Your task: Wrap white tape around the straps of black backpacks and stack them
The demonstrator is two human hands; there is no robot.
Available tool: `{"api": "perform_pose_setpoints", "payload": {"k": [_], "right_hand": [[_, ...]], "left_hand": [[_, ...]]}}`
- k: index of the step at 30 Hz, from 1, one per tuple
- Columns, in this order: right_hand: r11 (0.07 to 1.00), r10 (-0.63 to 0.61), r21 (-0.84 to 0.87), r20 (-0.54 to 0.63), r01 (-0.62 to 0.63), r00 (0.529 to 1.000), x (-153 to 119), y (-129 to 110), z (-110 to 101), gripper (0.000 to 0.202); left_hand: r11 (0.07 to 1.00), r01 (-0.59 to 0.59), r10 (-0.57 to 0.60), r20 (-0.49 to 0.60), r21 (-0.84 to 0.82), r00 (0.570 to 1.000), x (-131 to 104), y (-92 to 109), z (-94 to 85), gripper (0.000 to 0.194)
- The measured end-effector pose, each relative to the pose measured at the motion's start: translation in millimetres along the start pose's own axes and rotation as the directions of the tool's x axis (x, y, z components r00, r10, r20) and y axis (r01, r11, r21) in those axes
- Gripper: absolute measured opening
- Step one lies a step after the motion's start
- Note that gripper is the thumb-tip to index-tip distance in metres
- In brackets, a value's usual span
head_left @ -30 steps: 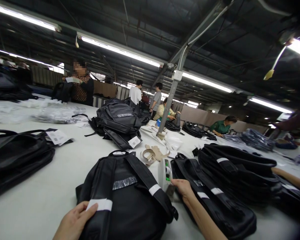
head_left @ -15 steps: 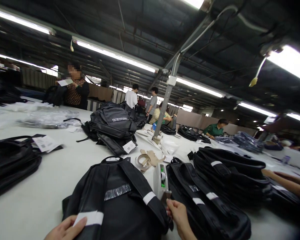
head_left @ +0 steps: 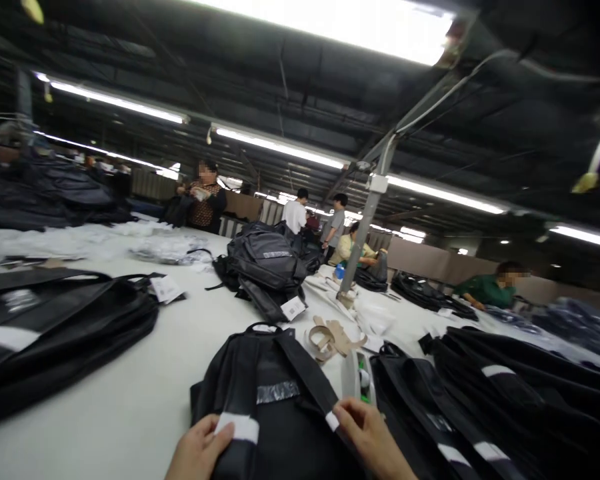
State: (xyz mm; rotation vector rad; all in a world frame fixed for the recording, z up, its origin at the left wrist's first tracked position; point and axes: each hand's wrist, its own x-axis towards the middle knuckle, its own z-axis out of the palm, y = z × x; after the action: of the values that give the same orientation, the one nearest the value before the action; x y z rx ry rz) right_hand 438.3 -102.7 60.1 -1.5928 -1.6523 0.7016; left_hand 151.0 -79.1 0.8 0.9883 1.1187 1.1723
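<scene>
A black backpack [head_left: 295, 433] lies in front of me with its two shoulder straps facing up. My left hand [head_left: 197, 447] is closed round the left strap [head_left: 243, 373] at its white paper band [head_left: 245, 429], thumb on top. On the other side, my right hand [head_left: 373, 433] pinches the right strap [head_left: 307, 373] at its white band [head_left: 332, 421]; its fingertips partly cover the band. Just beyond the right hand stands a tape dispenser [head_left: 350, 377] with a green and white hub. A clear, shiny strip [head_left: 277, 392] sits on the backpack between the straps.
More black backpacks [head_left: 425, 400] lie at right, another [head_left: 80, 327] at left, and a pile [head_left: 267, 257] with a tag [head_left: 293, 308] ahead. Tan strips [head_left: 333, 337] lie near a metal post [head_left: 365, 233]. Co-workers [head_left: 495, 283] are around the table [head_left: 155, 393].
My right hand has left the tape dispenser's front and now grips the right strap at its band. My left hand stays on the left strap. The view has swung left.
</scene>
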Motion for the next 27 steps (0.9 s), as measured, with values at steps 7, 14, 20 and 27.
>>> {"api": "perform_pose_setpoints", "payload": {"k": [7, 14, 20, 27], "right_hand": [[0.976, -0.215, 0.164, 0.568, 0.146, 0.795, 19.8, -90.4, 61.9, 0.029], [0.988, -0.155, 0.088, 0.664, 0.13, 0.732, 45.2, -83.0, 92.1, 0.032], [0.988, -0.055, -0.092, 0.559, 0.128, 0.827, 52.4, -75.9, 108.0, 0.029], [0.987, 0.073, -0.159, 0.508, 0.011, 0.858, 51.3, -83.5, 114.6, 0.028]], "left_hand": [[0.997, -0.008, 0.006, -0.03, -0.082, 1.0, -18.0, 15.6, 8.0, 0.028], [0.996, -0.052, 0.052, -0.005, -0.069, 0.999, -18.3, 13.9, 7.1, 0.023], [0.994, -0.04, 0.042, 0.011, -0.101, 0.999, -15.8, 9.3, 4.7, 0.026], [0.997, -0.029, 0.027, -0.03, -0.072, 0.999, -8.1, 2.9, 6.8, 0.04]]}}
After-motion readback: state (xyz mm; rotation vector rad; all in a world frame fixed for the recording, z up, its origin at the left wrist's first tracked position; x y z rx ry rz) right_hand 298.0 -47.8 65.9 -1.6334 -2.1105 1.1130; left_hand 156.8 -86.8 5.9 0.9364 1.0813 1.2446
